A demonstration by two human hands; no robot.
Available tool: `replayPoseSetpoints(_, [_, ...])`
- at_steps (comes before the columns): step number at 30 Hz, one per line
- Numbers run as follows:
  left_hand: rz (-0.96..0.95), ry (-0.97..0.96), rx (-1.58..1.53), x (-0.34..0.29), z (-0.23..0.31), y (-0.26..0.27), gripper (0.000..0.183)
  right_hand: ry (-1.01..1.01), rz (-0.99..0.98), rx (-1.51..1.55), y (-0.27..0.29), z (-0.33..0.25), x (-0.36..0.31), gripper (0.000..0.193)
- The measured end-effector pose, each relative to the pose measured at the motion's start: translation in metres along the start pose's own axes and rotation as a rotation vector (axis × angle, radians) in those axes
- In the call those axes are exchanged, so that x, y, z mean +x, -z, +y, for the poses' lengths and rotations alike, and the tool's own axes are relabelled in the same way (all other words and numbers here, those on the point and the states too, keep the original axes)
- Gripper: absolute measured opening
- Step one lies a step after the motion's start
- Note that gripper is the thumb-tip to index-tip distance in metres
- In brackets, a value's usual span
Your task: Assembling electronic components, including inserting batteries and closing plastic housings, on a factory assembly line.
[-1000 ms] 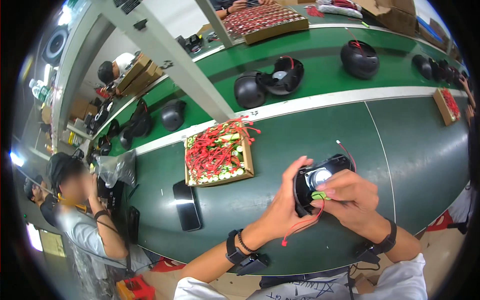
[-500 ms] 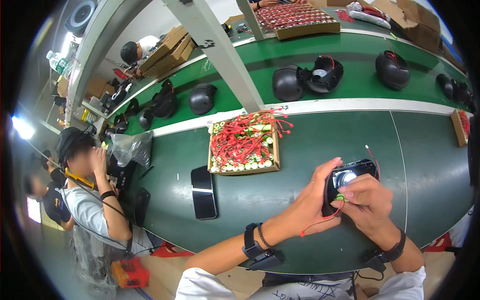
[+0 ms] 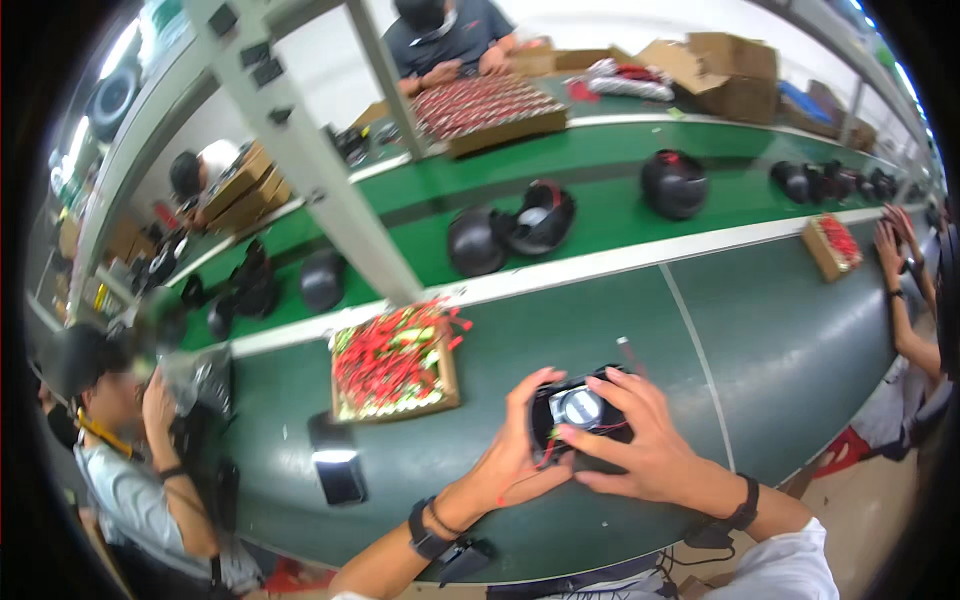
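Above the green table I hold a black plastic housing (image 3: pixel 602 464) with a round silver-and-dark part (image 3: pixel 577 408) set inside, which looks like a small speaker. My left hand (image 3: pixel 512 458) is wrapped around the housing's left side. On the other side, my right hand (image 3: pixel 652 442) grips it, fingers at the far rim and thumb over the opening. Thin red wires show by the left thumb, and another lead with a white plug (image 3: pixel 622 342) sticks out beyond the far edge. Part of the inside is hidden by my fingers.
Left of my hands stands a cardboard box (image 3: pixel 450 384) of green cells with red leads, beside a black phone (image 3: pixel 341 486). A smaller similar box (image 3: pixel 832 262) is at the right. Black round housings (image 3: pixel 674 186) line the green conveyor (image 3: pixel 610 205). Co-workers sit left, right and across.
My view has swung to the right. My right fingers have spread from a pinch at the green piece and wire to the housing's rim. A person's hands at the right have come into view.
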State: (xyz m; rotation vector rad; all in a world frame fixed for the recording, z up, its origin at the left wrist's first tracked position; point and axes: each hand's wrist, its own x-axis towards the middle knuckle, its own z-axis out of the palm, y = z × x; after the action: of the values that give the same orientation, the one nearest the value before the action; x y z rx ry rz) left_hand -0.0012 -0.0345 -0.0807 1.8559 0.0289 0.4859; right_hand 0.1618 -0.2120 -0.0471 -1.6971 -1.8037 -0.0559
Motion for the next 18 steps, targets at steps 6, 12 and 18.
replayPoseSetpoints(6, [-0.035, -0.037, 0.101, 0.004, 0.0, 0.004, 0.116, -0.145, -0.266, 0.198, 0.028, 0.027, 0.022, 0.108])
replayPoseSetpoints(12, [0.118, 0.054, -0.022, -0.004, -0.017, 0.0, 0.117, -0.438, 0.098, 0.212, 0.042, 0.093, 0.088, 0.085])
replayPoseSetpoints(18, [0.099, 0.013, -0.058, 0.01, -0.012, -0.008, 0.101, -0.673, 0.242, -0.531, 0.061, 0.279, 0.14, 0.083])
